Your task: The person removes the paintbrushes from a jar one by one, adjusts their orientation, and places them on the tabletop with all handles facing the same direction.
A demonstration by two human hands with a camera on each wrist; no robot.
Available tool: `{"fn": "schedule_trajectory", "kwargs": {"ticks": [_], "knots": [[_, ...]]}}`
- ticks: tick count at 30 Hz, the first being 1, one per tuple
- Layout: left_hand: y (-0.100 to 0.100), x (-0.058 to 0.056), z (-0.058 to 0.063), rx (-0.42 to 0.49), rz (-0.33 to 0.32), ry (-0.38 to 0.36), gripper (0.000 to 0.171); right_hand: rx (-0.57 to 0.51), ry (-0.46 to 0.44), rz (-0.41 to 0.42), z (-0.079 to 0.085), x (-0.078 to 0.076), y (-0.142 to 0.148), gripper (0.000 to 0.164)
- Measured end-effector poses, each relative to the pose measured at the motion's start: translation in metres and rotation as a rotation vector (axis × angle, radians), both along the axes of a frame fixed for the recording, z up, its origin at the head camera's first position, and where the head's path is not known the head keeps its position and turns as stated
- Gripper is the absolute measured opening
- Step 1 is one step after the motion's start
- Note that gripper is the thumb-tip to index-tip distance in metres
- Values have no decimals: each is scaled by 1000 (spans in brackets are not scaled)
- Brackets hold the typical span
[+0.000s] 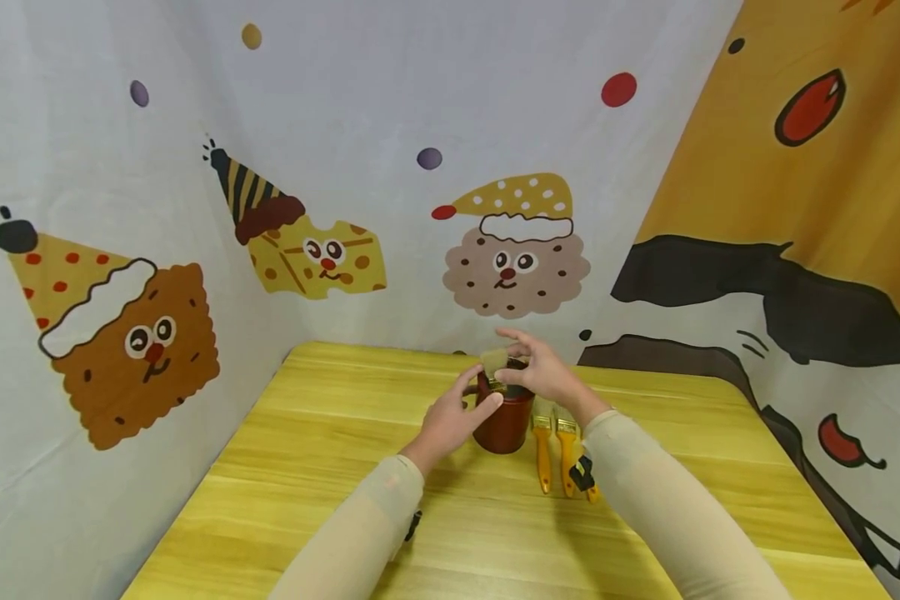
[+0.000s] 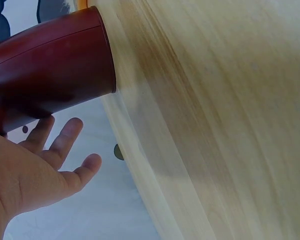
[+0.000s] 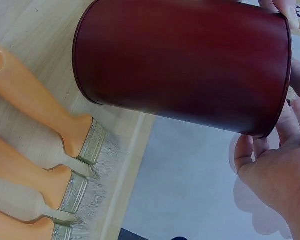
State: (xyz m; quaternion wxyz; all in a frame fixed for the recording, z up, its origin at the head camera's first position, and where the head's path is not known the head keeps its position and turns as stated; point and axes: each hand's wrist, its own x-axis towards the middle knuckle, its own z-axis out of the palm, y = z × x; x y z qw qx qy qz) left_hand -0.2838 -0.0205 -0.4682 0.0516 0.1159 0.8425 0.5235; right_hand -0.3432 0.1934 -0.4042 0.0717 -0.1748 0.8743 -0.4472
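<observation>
A dark red cylindrical cup (image 1: 503, 427) stands upright on the table. A paintbrush (image 1: 496, 362) sticks up at its mouth, pale bristles uppermost; its handle is hidden. My right hand (image 1: 542, 372) is over the cup's right rim and pinches the brush near its metal band, fingers bent in the right wrist view. At the cup's left side is my left hand (image 1: 450, 421), its thumb in front of the wall near the rim. Several of its fingers (image 2: 65, 140) stretch out spread in the left wrist view, one tip touching or close to the cup.
Several paintbrushes with orange handles (image 3: 37, 97) lie side by side on the table, right of the cup. The wood-grain table (image 1: 285, 500) ends at a white cloth wall (image 1: 390, 100) printed with cartoon snacks.
</observation>
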Motion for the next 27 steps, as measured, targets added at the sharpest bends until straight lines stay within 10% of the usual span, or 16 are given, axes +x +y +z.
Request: {"fn": "schedule_trajectory", "kwargs": {"ticks": [27], "knots": [[0, 0, 0, 17, -8, 6, 80, 252, 405, 24, -11, 16, -8, 67]]}}
